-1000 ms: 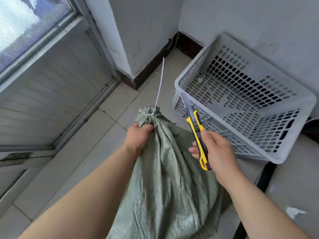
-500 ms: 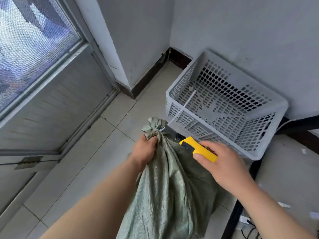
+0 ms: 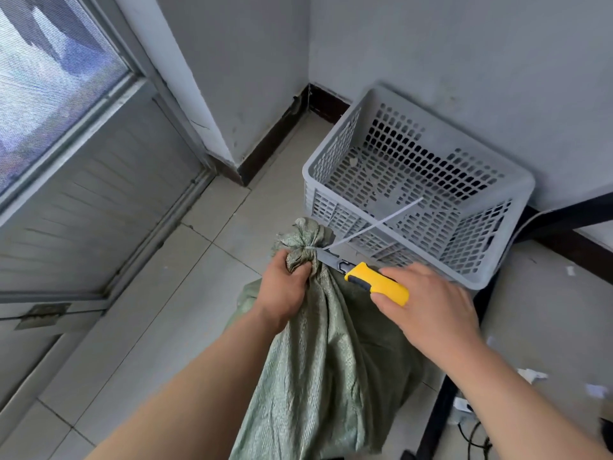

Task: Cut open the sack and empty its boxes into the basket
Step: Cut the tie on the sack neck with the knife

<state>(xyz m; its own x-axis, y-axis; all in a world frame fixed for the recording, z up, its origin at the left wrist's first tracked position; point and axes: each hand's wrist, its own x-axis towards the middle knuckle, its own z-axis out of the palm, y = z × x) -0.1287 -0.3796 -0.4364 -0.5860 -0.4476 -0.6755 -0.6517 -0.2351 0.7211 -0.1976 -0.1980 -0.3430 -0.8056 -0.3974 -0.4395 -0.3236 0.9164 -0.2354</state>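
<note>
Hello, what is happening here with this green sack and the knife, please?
A person is opening a tied green sack on the floor. The left hand has its grip on the sack's neck just below the white tie. The right hand holds a yellow knife with its blade at the tie. The sack is not open yet, and no boxes are in view. The grey basket stands right behind it, with only small scraps in it.

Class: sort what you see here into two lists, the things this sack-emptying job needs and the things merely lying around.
Needed: green sack, white tie at its neck, yellow knife, grey basket, left hand, right hand.

Lying around: paper scraps, cables.
</note>
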